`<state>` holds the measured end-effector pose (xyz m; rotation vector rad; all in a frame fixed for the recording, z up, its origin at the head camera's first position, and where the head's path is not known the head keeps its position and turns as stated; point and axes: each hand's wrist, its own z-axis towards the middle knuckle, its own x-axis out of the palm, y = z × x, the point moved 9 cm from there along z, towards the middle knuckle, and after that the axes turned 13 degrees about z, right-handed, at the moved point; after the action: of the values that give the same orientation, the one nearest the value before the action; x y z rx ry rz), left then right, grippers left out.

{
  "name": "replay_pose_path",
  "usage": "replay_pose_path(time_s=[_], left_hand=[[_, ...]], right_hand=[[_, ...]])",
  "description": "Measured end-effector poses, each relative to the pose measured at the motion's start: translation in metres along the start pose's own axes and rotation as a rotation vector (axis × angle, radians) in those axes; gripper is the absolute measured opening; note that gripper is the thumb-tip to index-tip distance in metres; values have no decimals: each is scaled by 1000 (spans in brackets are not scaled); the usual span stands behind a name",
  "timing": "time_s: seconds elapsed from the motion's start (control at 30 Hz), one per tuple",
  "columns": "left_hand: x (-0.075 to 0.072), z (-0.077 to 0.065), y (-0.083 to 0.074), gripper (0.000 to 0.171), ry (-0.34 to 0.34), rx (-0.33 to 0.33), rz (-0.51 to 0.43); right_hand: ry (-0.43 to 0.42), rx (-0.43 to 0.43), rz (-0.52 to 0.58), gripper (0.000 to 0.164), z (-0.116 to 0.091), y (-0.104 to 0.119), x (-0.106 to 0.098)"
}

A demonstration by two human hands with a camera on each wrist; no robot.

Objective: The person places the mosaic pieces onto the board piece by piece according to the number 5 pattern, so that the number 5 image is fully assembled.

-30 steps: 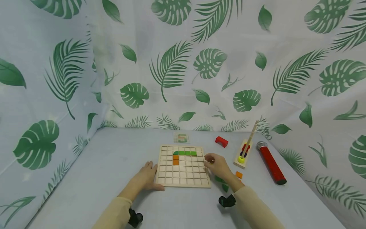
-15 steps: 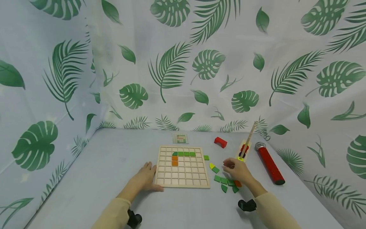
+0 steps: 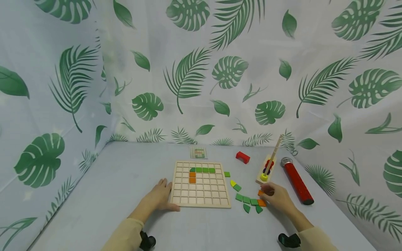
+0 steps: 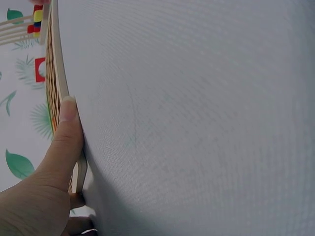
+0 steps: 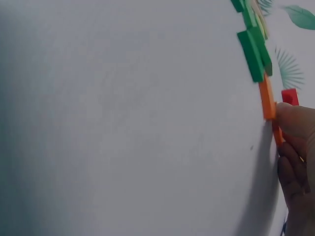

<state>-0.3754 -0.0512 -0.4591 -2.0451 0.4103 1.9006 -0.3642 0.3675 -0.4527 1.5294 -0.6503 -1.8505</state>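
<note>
Board (image 3: 208,191): gridded; lies between left hand (image 3: 161,198) and right hand (image 3: 277,198), touching the left; holds a green row (image 3: 205,170) and two orange squares (image 3: 192,177).
Left hand: fingers extended, loose, grasping nothing; rests on the board's left side, thumb along near edge.
Right hand: thumb and fingers curled, nearly closed, pinching orange tile (image 3: 260,192).
Loose green tiles (image 3: 246,200): just left of right fingertips; second orange tile (image 3: 261,203) at row's end, near the thumb.
Bead rack (image 3: 266,170): just beyond right hand.
Red rod (image 3: 298,181): right of and beyond right hand.
</note>
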Motion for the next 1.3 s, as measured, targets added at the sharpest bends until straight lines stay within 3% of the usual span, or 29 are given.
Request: replay_pose_path(time_s=[0.23,0.6,1.03,1.3], left_hand=[[1,1,-1,107,11,-2,-6],[0,-1,0,107,5,1,-21],[-1,-3,-1,107,-11,6,-20],[-2,-2,-1,107,-17,15,-5]], right_hand=[[-31,1,-38,31,-9,-9,-9],[-31,35,-56,31,-6,-8,-4],[-3,55,-38,29,-3,-11,-1],[35,114,6,28,-3,-8,-1]])
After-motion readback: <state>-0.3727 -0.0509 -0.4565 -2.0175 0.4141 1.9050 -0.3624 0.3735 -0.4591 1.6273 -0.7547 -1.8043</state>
